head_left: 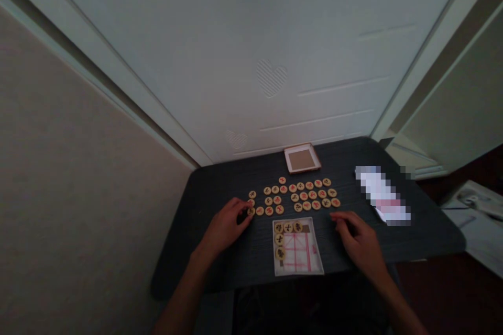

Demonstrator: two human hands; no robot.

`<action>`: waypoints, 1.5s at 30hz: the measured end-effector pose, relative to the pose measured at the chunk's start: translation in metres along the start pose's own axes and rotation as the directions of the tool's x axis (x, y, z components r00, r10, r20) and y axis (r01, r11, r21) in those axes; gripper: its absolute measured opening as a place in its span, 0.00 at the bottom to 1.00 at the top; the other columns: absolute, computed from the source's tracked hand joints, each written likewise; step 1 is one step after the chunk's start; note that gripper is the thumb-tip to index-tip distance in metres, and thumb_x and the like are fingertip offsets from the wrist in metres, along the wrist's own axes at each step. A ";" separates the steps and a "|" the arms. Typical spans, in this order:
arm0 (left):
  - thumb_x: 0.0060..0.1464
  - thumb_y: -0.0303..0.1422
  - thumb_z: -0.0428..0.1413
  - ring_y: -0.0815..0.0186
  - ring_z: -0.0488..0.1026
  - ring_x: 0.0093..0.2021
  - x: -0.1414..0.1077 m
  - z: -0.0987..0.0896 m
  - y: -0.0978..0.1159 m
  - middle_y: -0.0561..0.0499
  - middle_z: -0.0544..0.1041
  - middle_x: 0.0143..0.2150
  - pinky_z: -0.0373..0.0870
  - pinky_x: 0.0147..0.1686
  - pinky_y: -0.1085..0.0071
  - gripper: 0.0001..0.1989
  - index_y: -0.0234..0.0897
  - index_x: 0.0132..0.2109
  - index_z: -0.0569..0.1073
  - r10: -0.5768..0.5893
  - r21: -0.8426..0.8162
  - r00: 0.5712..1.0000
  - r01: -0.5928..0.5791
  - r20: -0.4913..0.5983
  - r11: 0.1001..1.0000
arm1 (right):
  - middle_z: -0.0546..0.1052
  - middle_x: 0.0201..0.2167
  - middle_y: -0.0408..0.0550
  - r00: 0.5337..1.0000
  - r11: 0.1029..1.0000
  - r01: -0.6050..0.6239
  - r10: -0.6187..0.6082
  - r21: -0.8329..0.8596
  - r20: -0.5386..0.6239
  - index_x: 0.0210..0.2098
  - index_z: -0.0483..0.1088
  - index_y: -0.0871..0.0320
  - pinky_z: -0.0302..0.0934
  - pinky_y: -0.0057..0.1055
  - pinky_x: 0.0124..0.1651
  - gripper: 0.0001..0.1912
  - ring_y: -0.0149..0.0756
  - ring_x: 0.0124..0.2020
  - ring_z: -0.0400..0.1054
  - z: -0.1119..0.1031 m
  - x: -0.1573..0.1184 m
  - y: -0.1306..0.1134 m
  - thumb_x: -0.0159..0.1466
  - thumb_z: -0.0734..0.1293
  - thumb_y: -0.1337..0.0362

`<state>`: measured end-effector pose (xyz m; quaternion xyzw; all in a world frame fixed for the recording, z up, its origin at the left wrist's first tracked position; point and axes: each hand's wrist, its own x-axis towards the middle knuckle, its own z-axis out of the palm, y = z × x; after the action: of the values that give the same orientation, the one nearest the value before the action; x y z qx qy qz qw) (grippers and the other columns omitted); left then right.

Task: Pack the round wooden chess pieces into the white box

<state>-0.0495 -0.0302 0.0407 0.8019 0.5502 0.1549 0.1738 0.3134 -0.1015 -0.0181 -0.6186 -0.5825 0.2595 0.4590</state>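
Several round wooden pieces with red or black characters lie in loose rows on the dark table. My left hand is at the left end of these rows, its thumb and fingertips closed on a round piece. Nearer to me sits a shallow white box with a red-lined sheet inside. Along its top and left edges rest several black-character pieces. My right hand hovers or rests right of this box, fingers curled in; whether anything is between them is too small to tell.
A shallow box lid lies at the table's back edge, near the white panel. To the right is a pale packet, partly blurred out. The dark table has a wall on its left.
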 end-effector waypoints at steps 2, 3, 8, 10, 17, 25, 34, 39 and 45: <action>0.63 0.41 0.55 0.61 0.77 0.46 -0.001 0.003 -0.002 0.49 0.76 0.49 0.76 0.48 0.63 0.11 0.47 0.49 0.76 -0.007 -0.004 1.000 0.007 0.010 1.000 | 0.80 0.39 0.49 1.000 1.000 0.000 0.000 0.009 0.004 0.44 0.77 0.53 0.68 0.38 0.45 0.14 0.43 0.39 0.75 0.000 0.000 0.000 0.69 0.62 0.55; 0.63 0.40 0.55 0.61 0.77 0.45 -0.002 0.004 -0.003 0.49 0.76 0.49 0.76 0.48 0.63 0.10 0.46 0.49 0.76 -0.013 -0.008 1.000 0.014 0.013 1.000 | 0.80 0.39 0.50 1.000 1.000 0.001 -0.001 0.011 0.005 0.44 0.77 0.53 0.68 0.38 0.45 0.14 0.43 0.39 0.75 0.000 0.000 0.000 0.69 0.62 0.55; 0.63 0.40 0.55 0.62 0.77 0.42 -0.005 0.008 -0.006 0.50 0.75 0.48 0.76 0.44 0.64 0.10 0.46 0.48 0.75 -0.035 -0.022 0.999 0.035 0.005 0.999 | 0.81 0.39 0.50 1.000 1.000 0.006 -0.005 0.017 -0.002 0.43 0.78 0.53 0.69 0.38 0.45 0.14 0.43 0.39 0.75 0.000 0.000 -0.001 0.68 0.62 0.55; 0.63 0.41 0.55 0.62 0.76 0.41 -0.006 0.009 -0.006 0.50 0.75 0.48 0.75 0.43 0.64 0.10 0.46 0.48 0.75 -0.032 -0.017 0.999 0.032 0.001 0.999 | 0.81 0.39 0.50 1.000 1.000 0.013 -0.013 0.022 -0.003 0.43 0.78 0.53 0.69 0.38 0.45 0.14 0.43 0.39 0.75 0.000 0.000 -0.001 0.69 0.62 0.55; 0.61 0.40 0.56 0.64 0.75 0.40 -0.014 0.011 -0.003 0.51 0.73 0.48 0.75 0.42 0.65 0.08 0.45 0.46 0.74 -0.052 -0.010 0.999 0.051 -0.005 0.999 | 0.80 0.39 0.49 1.000 1.000 0.006 -0.006 0.006 0.005 0.43 0.77 0.52 0.68 0.38 0.45 0.13 0.43 0.40 0.75 0.000 0.000 0.000 0.69 0.62 0.57; 0.61 0.38 0.57 0.64 0.74 0.42 -0.025 0.013 0.008 0.52 0.73 0.49 0.74 0.44 0.66 0.05 0.44 0.42 0.73 -0.060 -0.047 0.998 0.059 -0.030 0.997 | 0.80 0.39 0.49 1.000 1.000 0.006 -0.006 0.019 0.003 0.43 0.77 0.53 0.67 0.39 0.46 0.13 0.43 0.40 0.74 0.000 0.000 0.000 0.69 0.62 0.56; 0.62 0.37 0.56 0.64 0.73 0.37 -0.029 0.015 0.010 0.52 0.74 0.39 0.71 0.39 0.67 0.06 0.41 0.39 0.70 -0.078 -0.088 0.997 0.077 -0.004 0.993 | 0.80 0.38 0.49 1.000 1.000 0.007 -0.007 0.022 -0.001 0.43 0.77 0.54 0.67 0.37 0.44 0.14 0.41 0.38 0.74 -0.001 0.000 -0.003 0.69 0.62 0.57; 0.61 0.34 0.57 0.65 0.74 0.42 -0.037 0.015 0.035 0.51 0.75 0.43 0.71 0.44 0.68 0.06 0.40 0.37 0.67 -0.018 -0.255 1.000 0.011 -0.025 0.967 | 0.79 0.37 0.48 1.000 1.000 0.013 -0.013 0.023 -0.012 0.44 0.77 0.54 0.66 0.36 0.44 0.13 0.40 0.38 0.74 0.000 0.000 -0.001 0.69 0.62 0.58; 0.60 0.30 0.58 0.68 0.74 0.43 -0.051 0.019 0.075 0.52 0.76 0.43 0.70 0.44 0.70 0.04 0.40 0.38 0.69 0.106 -0.375 0.993 -0.081 0.046 0.924 | 0.79 0.37 0.48 1.000 1.000 0.017 -0.017 0.025 -0.012 0.43 0.77 0.54 0.66 0.36 0.44 0.12 0.40 0.39 0.74 -0.001 0.001 -0.001 0.69 0.63 0.58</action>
<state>0.0034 -0.1050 0.0543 0.7843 0.4661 0.2381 0.3331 0.3137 -0.1010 -0.0170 -0.6093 -0.5818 0.2594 0.4722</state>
